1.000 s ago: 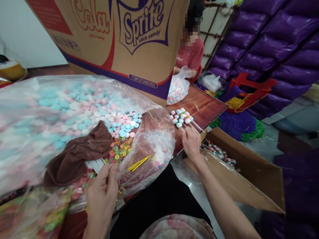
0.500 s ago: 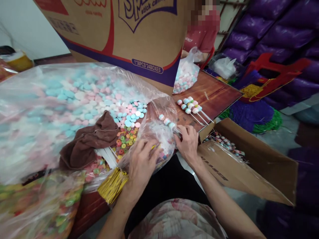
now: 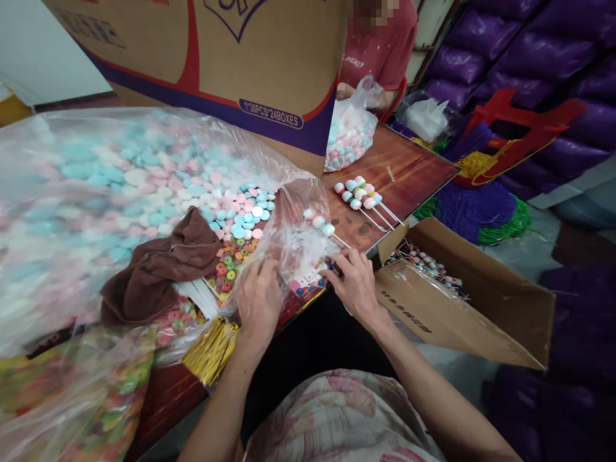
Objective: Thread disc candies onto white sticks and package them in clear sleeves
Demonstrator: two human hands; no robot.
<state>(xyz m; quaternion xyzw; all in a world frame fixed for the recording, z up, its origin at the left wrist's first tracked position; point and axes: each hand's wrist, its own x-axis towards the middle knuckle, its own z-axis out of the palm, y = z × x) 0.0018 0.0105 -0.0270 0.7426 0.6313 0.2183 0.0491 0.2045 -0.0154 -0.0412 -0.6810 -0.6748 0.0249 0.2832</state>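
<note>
Beside brown cloth (image 3: 161, 269); gold ties (image 3: 212, 350)

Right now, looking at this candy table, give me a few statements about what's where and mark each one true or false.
1. A brown cloth lies on the big clear bag of pastel candies. True.
2. The right hand holds a candy skewer by its stick. True.
3. The finished skewers on the wooden table are stacked inside the open cardboard box. False: they lie on the tabletop, apart from that box.
4. The left hand rests on the gold twist ties. False: it touches clear plastic above them.
5. Another person sits beyond the table in a blue shirt. False: the shirt is red.
</note>
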